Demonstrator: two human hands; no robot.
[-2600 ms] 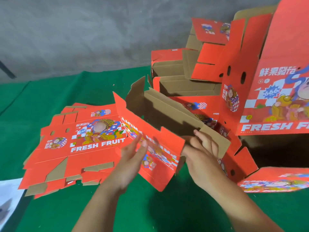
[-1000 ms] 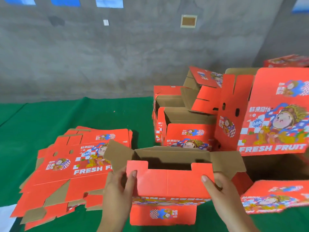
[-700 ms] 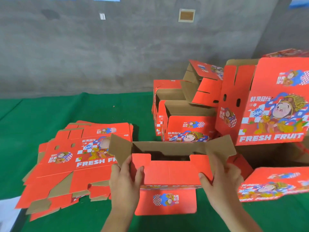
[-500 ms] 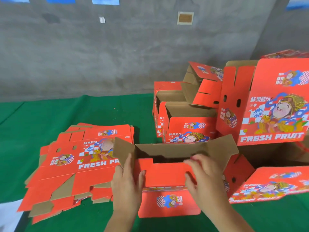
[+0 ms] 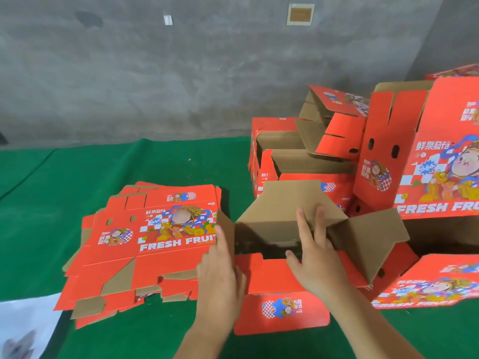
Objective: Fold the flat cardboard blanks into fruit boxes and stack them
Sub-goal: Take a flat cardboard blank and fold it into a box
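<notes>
- One stack of flat blanks point(image 5: 145, 244) sits at the left on the green cloth point(image 5: 77, 182), red with a cartoon figure and "FRESH FRUIT" in white on the top sheet; how many sheets are in it, I can't tell, the edges run together.
- Bottom left corner, a pale sheet point(image 5: 23, 330) pokes in beside that stack, too blurred to name.
- One half-folded box point(image 5: 280, 278) stands front and centre, just right of the stack: brown inside, red outside, open at the top, one red flap with a small printed figure lying flat toward the camera.
- Two hands in play. The left hand point(image 5: 220, 278) grips the box's near left corner, fingers running up along the brown left side flap, thumb on the red front panel.
- The right hand point(image 5: 316, 260) reaches into the opening, fingers straight and slightly spread, pressing a big brown flap that leans over the cavity; thumb out to the left over the front edge.
- A brown side flap juts out at the right of the box, tilted up.
- Behind and right, a crowded pile of finished boxes point(image 5: 298, 161): at least four, open tops showing brown, one tipped on its side on top.
- Far right, a large upright red box point(image 5: 427, 156) fronts that pile, and another box point(image 5: 435, 281) lies low beside the right forearm.
- A grey concrete wall point(image 5: 181, 73) closes the back.
</notes>
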